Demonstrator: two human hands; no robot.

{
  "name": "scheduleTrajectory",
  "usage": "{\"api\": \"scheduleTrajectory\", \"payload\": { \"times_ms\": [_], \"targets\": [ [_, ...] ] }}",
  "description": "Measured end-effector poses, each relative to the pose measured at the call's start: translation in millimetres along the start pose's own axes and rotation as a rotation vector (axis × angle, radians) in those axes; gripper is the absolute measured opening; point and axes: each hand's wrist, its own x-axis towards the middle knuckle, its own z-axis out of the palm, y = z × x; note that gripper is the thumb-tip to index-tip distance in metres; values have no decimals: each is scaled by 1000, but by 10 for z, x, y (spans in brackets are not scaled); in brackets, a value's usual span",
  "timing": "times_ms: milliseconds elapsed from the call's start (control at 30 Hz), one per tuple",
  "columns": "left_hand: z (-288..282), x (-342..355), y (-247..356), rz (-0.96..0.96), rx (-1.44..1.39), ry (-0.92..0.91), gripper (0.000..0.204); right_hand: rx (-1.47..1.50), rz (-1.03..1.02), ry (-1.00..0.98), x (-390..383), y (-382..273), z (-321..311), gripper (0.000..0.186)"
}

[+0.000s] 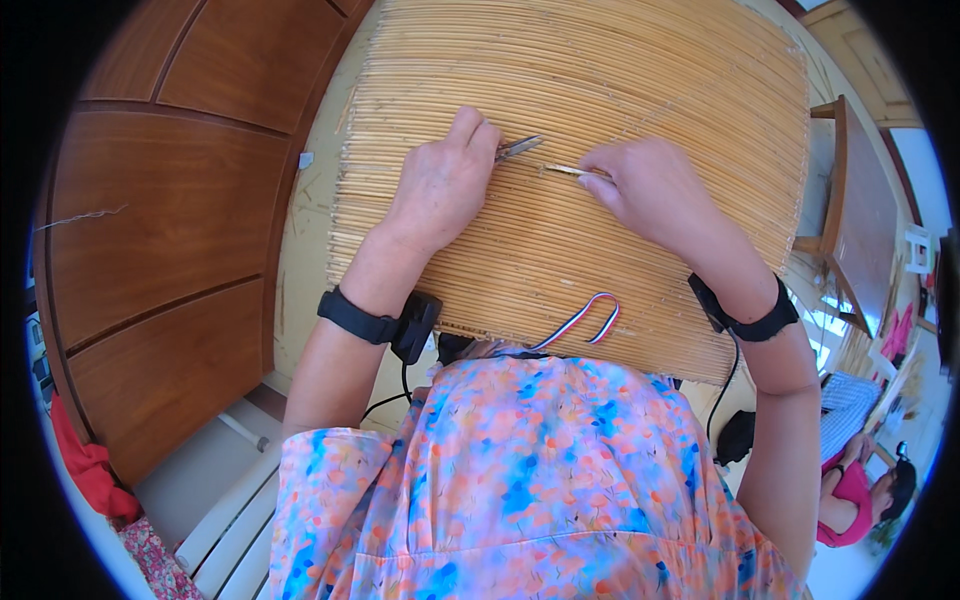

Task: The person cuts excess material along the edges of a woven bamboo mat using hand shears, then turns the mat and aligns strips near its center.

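Observation:
A large mat of thin straw-coloured stalks (560, 240), laid in close parallel rows, spreads in front of me. Over its middle my left hand (445, 180) is closed on a small pair of scissors (520, 147), whose blades point right. Just across from the tips, my right hand (650, 185) pinches a short pale piece of stalk (565, 169) between thumb and fingers. The blades and the stalk piece are a little apart. Near the mat's front edge lies a red, white and blue striped ribbon (598, 318), bent into a loop.
Brown wooden cabinet fronts (160, 210) rise on the left. A white slatted bench (235, 530) stands at the lower left. To the right are a wooden table (860, 220) and another person in pink (850, 495). Black bands with cables circle both my forearms.

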Motion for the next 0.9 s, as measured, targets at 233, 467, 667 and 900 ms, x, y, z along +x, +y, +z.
{"api": "scheduleTrajectory", "payload": {
  "times_ms": [233, 467, 667, 900],
  "targets": [
    [-17, 0, -10, 0, -72, 8, 15, -147, -196, 90, 127, 46, 17, 13],
    [-117, -16, 36, -88, -124, 30, 17, -133, -174, 69, 223, 88, -58, 13],
    [-317, -6, 103, -91, -93, -83, 21, 23, -188, 149, 450, 73, -126, 8],
    [-251, -64, 113, 48, -168, -62, 19, 120, -258, 153, 542, 121, -101, 10]
  ]
}}
